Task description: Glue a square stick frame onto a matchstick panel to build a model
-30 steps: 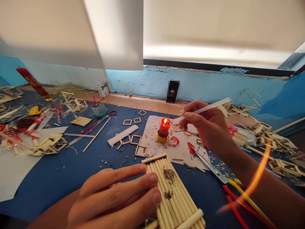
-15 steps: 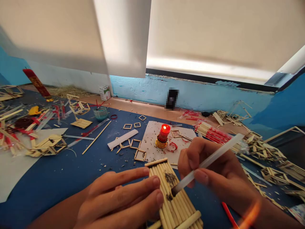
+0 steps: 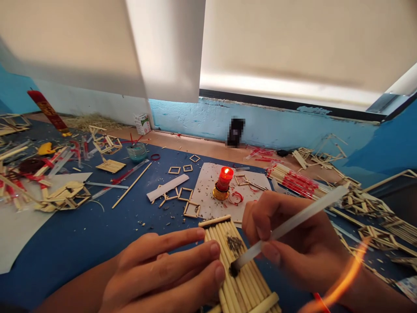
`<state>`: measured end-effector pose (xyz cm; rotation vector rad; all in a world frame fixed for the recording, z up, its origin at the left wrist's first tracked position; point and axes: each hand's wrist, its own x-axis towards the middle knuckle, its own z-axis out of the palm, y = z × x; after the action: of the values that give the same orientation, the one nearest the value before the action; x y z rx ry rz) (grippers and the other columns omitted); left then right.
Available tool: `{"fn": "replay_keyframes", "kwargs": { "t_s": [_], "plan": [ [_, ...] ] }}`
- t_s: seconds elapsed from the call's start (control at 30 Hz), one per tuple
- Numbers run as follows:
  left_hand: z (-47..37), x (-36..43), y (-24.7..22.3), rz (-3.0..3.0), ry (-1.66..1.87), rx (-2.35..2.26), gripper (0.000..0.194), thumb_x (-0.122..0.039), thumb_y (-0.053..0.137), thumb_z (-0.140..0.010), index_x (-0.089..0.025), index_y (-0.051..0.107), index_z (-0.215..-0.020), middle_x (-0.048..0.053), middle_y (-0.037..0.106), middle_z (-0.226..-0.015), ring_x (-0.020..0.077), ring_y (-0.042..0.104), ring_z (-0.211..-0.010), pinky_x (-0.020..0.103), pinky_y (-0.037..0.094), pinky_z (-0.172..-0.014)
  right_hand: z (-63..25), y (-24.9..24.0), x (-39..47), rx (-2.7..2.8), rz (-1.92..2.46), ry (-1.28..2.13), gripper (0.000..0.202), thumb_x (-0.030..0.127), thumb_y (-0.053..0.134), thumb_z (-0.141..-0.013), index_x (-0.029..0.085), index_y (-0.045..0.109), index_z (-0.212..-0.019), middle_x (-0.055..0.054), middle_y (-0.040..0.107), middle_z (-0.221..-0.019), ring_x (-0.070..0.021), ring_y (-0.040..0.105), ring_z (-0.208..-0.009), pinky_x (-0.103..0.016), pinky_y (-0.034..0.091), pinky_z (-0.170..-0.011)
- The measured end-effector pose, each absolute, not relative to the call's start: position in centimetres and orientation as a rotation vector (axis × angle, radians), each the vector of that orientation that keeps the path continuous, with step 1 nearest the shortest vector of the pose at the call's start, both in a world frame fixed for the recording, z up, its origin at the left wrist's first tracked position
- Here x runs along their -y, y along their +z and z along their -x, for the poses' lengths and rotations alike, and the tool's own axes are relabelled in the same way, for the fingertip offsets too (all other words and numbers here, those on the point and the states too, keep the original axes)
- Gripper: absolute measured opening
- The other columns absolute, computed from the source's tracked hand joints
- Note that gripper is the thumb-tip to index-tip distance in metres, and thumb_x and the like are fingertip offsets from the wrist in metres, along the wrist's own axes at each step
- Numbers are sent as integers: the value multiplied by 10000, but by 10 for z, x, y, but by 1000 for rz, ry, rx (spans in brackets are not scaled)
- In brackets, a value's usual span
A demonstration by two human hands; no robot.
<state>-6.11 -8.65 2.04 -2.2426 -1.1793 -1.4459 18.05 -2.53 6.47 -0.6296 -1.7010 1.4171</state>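
Note:
A panel of pale round sticks [image 3: 243,278] lies at the bottom centre, with dark smudges on its face. Extended fingers of my left hand [image 3: 163,274] press along its left edge, the hand partly around it. Pinched in my right hand [image 3: 289,230] is a translucent white glue stick [image 3: 302,217]. Its blackened lower end touches the panel beside the smudges. An orange flame [image 3: 350,278] shows in front of my right wrist, with part of a red object at its base. Beyond the panel, a lit red candle [image 3: 226,178] stands in a gold holder.
White paper [image 3: 208,174] with dark crumbs lies under the candle. Small stick squares [image 3: 185,194] are left of it. Stick frames and red-and-clear wrappers [image 3: 58,163] clutter the left. Bundled sticks [image 3: 293,178] and more frames [image 3: 374,237] lie right. A glass jar [image 3: 137,152] stands behind.
The glue stick's dark tip has moved slightly left and down across the panel, with my right hand following. Its upper end has swung right. The flame at lower right looks taller. My left hand stays nearly still.

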Motion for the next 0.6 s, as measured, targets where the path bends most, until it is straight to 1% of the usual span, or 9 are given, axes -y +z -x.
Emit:
{"fn": "replay_keyframes", "kwargs": {
  "t_s": [0.17,0.27,0.37,0.43,0.6],
  "plan": [
    [62,87,21,2267,-1430,1147,319,-381,481,-1063,-347,784,-971,-76,811,-1001,212,742,-1051,375,624,-757,-183,74,26,1866,686,1226,143,134,690,-804,252,609,-817,16,612,-723,-157,535,-631,-308,428,-600],
    [59,86,24,2256,-1468,1169,296,-384,511,-1052,-351,788,-954,-89,811,-993,198,749,-1014,360,611,-783,-183,90,27,2003,730,1175,164,94,659,-790,249,606,-796,31,630,-732,-138,565,-640,-278,447,-601],
    [54,86,26,2235,-1530,1185,257,-399,557,-1033,-356,794,-945,-99,812,-984,191,748,-990,348,592,-815,-183,103,29,2056,745,1174,144,118,689,-804,239,616,-830,30,643,-759,-129,598,-670,-241,472,-585],
    [52,86,27,2220,-1567,1193,242,-399,576,-1024,-348,794,-935,-99,812,-982,189,747,-983,344,582,-820,-183,105,29,2074,742,1155,134,132,699,-821,238,626,-860,28,654,-784,-130,621,-700,-234,496,-606],
    [51,88,23,2229,-1631,1183,387,-399,440,-1077,-316,794,-946,-58,812,-1008,199,751,-978,376,579,-826,-183,102,29,2122,700,1113,173,87,681,-821,239,624,-881,25,699,-835,-148,673,-766,-259,531,-672]
  ]
}}
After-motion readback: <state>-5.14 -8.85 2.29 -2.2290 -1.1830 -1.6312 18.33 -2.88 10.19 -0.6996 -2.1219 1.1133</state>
